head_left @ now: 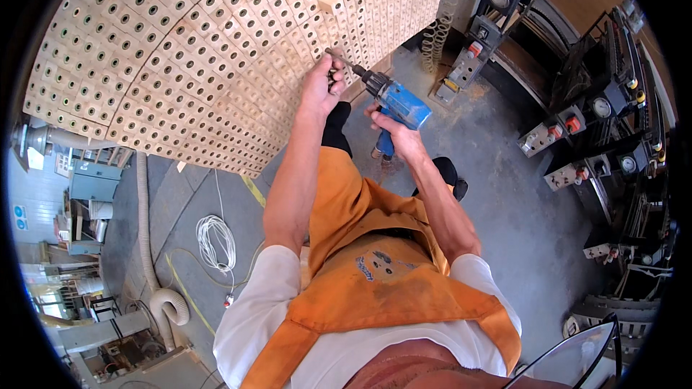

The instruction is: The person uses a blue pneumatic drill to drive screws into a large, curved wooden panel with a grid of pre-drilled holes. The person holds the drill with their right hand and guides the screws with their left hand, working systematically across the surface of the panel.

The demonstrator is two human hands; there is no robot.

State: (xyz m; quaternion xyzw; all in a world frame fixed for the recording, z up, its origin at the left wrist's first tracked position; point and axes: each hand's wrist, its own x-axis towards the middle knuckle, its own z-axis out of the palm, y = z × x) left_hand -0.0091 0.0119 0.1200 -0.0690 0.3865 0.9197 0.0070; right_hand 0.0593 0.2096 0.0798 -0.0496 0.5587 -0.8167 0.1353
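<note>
My right hand (pixel 398 130) is wrapped round the handle of a blue power drill (pixel 405 103), whose dark chuck points up and left. A thin bit (pixel 341 58) reaches from the chuck to a large panel of pale wooden blocks (pixel 238 36) with rows of ringed holes. Beside the bit, my left hand (pixel 321 85) is closed close to the panel's surface, its fingers curled. Something small and dark shows between those fingers, too small to name. A loose wooden block (pixel 330 3) sits on the panel above my left hand.
Machines with gauges (pixel 602 107) line the right side. Near the panel's far right edge hangs a coiled air hose (pixel 434 42). On the floor at left lie a coiled white cable (pixel 215 239) and a ribbed duct hose (pixel 146 223). A teal cabinet (pixel 96 179) stands farther left.
</note>
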